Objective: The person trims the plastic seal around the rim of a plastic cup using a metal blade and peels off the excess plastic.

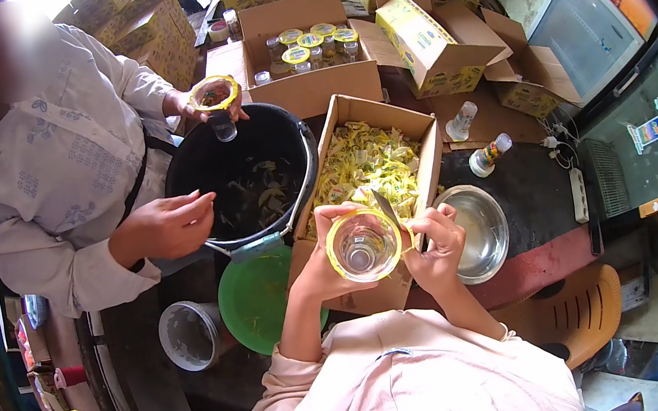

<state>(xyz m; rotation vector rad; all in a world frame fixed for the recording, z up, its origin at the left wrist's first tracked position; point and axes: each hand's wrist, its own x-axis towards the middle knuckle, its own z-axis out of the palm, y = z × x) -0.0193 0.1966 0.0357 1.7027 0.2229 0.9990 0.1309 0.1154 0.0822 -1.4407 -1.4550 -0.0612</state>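
Note:
My left hand (pixel 319 276) is wrapped round a clear plastic cup (pixel 362 252), its open mouth turned up toward me and edged with a ragged yellow rim. My right hand (pixel 439 248) grips a small knife (pixel 386 208), whose dark blade points up beside the cup's rim. The handle is hidden in my fingers. Right beneath my hands is a cardboard box (pixel 433 151) heaped with yellow film scraps (pixel 368 155). A metal bowl (pixel 480 228) stands just past my right hand.
Across from me, a co-worker's hand (pixel 230 102) holds another yellow-rimmed cup over a black bucket (pixel 308 159). A green basin (pixel 254 301) and grey bucket (pixel 189 338) lie left. Behind are a carton (pixel 315 88) of lidded cups and an open carton (pixel 436 40). Stacked cups (pixel 491 154) stand right.

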